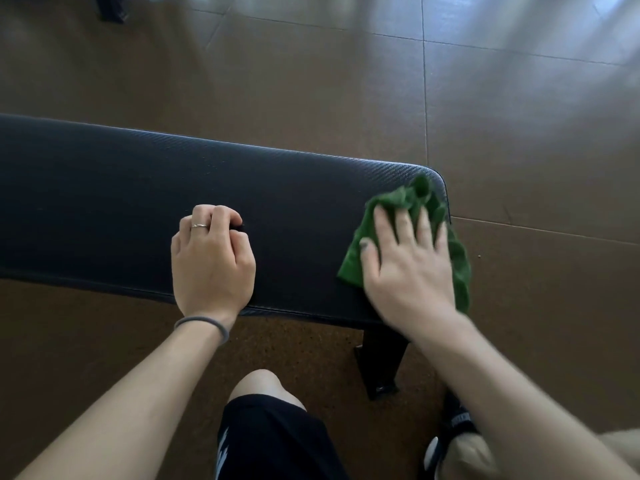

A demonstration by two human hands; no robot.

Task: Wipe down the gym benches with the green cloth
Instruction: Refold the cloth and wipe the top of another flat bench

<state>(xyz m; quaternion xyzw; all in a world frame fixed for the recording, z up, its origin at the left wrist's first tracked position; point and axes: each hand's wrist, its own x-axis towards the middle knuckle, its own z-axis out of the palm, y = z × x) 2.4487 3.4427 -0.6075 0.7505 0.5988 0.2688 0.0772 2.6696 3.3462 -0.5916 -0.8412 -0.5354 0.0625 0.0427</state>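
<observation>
Green cloth [408, 237] under flat right hand [408, 268]

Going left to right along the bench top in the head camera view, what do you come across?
Bare black bench pad → left hand, fingers curled, resting on the pad → right hand, flat on the green cloth at the bench's right end.
</observation>
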